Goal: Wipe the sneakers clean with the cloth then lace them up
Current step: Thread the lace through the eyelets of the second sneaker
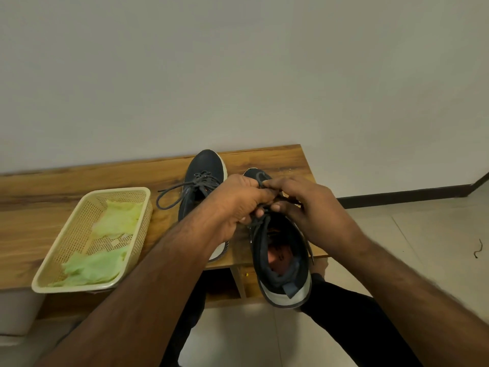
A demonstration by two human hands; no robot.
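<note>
**At centre frame, both hands work the lace of the near sneaker**

At the middle right of the frame, the near sneaker (281, 250) juts off the wooden bench's (79, 181) front edge, heel toward the camera. The left hand (238, 201) and right hand (312, 207) both pinch its dark lace (260, 182) over the tongue. The lace looks thin, limp and slippery, best held near its tips. The far sneaker (203, 178) lies laced left of it. Lower left, the cloth (105, 242) rests in a basket (53, 260).

On the bench (39, 207), a basket (66, 250) holding cloth (116, 221) sits left of two sneakers (203, 165).
</note>
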